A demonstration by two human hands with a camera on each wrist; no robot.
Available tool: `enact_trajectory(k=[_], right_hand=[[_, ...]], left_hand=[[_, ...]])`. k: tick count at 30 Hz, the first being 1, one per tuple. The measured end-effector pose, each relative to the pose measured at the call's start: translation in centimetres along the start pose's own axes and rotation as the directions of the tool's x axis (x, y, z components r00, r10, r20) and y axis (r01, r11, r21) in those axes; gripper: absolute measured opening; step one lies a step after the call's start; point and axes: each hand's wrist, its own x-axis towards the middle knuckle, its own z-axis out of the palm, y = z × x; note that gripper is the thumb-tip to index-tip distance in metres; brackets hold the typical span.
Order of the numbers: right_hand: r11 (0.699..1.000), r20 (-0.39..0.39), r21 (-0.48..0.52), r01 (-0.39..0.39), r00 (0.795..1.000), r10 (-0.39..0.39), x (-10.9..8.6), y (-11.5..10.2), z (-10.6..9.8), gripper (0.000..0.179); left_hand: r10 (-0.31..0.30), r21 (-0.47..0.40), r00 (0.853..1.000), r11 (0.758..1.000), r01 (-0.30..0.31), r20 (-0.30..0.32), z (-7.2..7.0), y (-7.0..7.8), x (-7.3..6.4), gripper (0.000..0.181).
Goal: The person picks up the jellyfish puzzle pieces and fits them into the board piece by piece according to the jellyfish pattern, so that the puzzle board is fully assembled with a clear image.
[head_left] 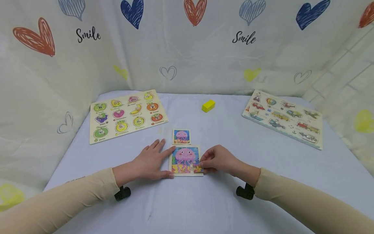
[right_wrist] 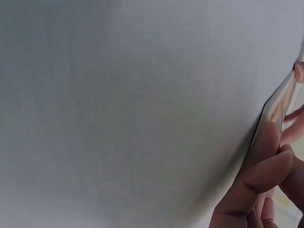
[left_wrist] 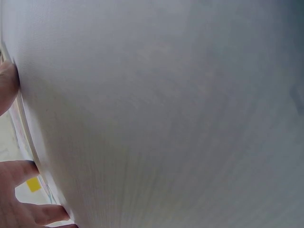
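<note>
In the head view a square jigsaw puzzle [head_left: 185, 154] with a pink jellyfish picture lies in its pale frame at mid-table. My left hand [head_left: 149, 162] rests along the puzzle's left side, fingers spread, with index fingertip and thumb at the frame's edge. At the lower right corner, my right hand [head_left: 219, 160] pinches a small puzzle piece [head_left: 197, 169], which sits slightly askew with a pale gap to its left. Just beyond the frame lies a smaller jellyfish picture card [head_left: 181, 136]. The right wrist view shows the right thumb and fingers [right_wrist: 259, 175] close at the frame's edge.
A wooden fruit board [head_left: 128, 115] lies at the back left, and a vehicle board [head_left: 283, 118] at the back right. Between them stands a yellow block [head_left: 208, 106]. Behind the white-covered table hangs a curtain [head_left: 187, 58] with printed hearts.
</note>
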Motion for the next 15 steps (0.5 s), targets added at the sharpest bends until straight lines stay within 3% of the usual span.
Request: enact_trajectory(k=[15], right_hand=[[0.998,-0.047,-0.028,-0.048,0.998,0.047,0.10,-0.96,1.05,0.015]], left_hand=[[-0.001,0.010,1.000,1.000,0.001,-0.004,-0.01,0.06,-0.02,0.093]])
